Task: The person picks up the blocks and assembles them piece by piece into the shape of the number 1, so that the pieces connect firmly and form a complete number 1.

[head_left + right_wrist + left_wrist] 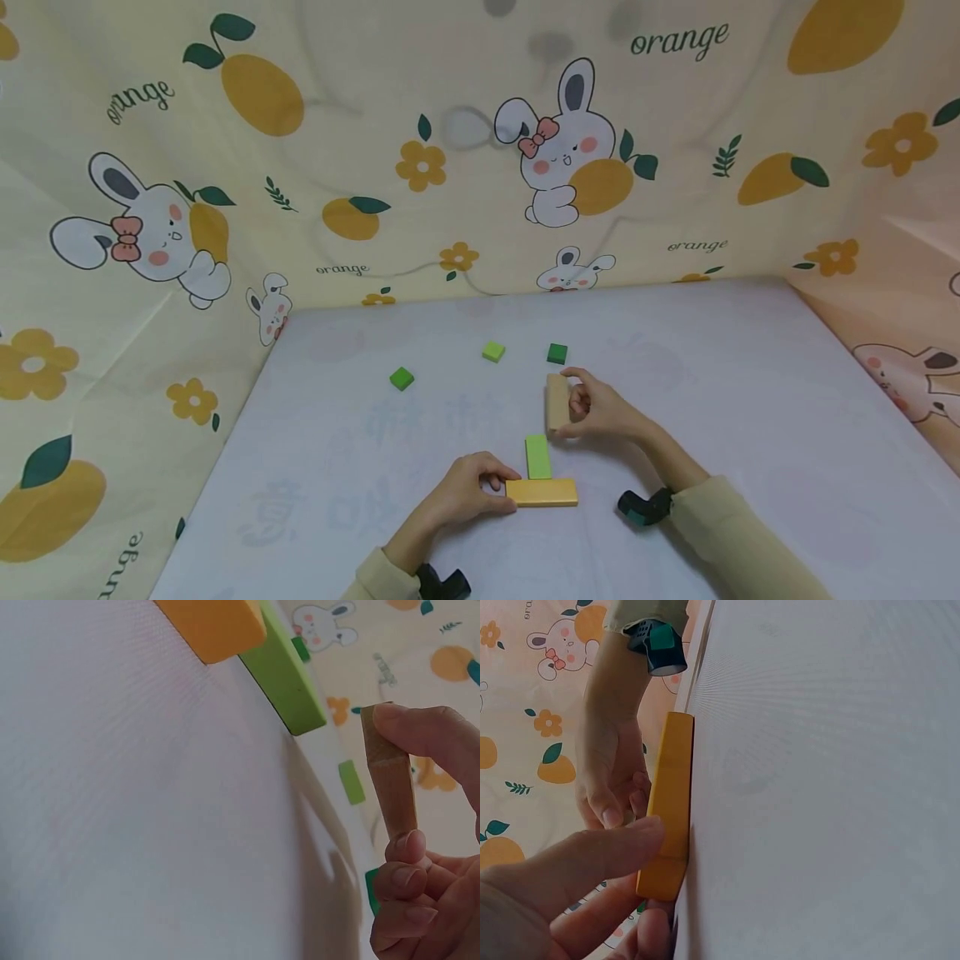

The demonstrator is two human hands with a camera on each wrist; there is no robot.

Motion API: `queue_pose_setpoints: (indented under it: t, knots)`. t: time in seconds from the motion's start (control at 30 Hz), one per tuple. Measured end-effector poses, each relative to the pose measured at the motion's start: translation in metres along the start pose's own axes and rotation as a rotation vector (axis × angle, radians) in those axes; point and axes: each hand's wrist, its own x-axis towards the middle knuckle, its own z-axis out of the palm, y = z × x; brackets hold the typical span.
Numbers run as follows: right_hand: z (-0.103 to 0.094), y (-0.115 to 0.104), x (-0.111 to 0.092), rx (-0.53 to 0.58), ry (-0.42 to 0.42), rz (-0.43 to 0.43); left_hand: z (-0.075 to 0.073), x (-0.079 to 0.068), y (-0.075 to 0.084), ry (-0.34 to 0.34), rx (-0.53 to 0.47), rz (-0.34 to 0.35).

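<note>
My left hand [468, 490] pinches the left end of a yellow-orange block [546, 492] lying crosswise on the white table; the left wrist view shows the thumb on the face of this block [673, 787]. A light green block [537, 457] stretches away from its far long side, forming a T. My right hand [606, 407] holds a natural wood block [557, 402] lengthwise between thumb and fingers, just beyond the green block's far end. In the right wrist view, the wood block [393, 776] is raised off the table surface.
Small green cubes lie farther back: a mid-green cube [402, 378] at left, a lime cube [492, 352] in the middle and a dark green cube [557, 353] beyond the right hand. A printed cloth [465, 192] with rabbits and oranges hangs behind the white table [315, 467].
</note>
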Motion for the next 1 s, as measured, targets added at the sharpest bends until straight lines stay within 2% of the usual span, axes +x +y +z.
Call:
queue_pose_setpoints:
  t: [0.6,1.0]
  knots:
    - [0.015,-0.004,0.020,0.056,-0.053,0.013,0.000,0.000,-0.001,0.005,0.012,-0.001]
    - [0.018,-0.006,0.026,0.034,-0.072,0.010,0.000,0.002,-0.003,0.001,0.021,0.013]
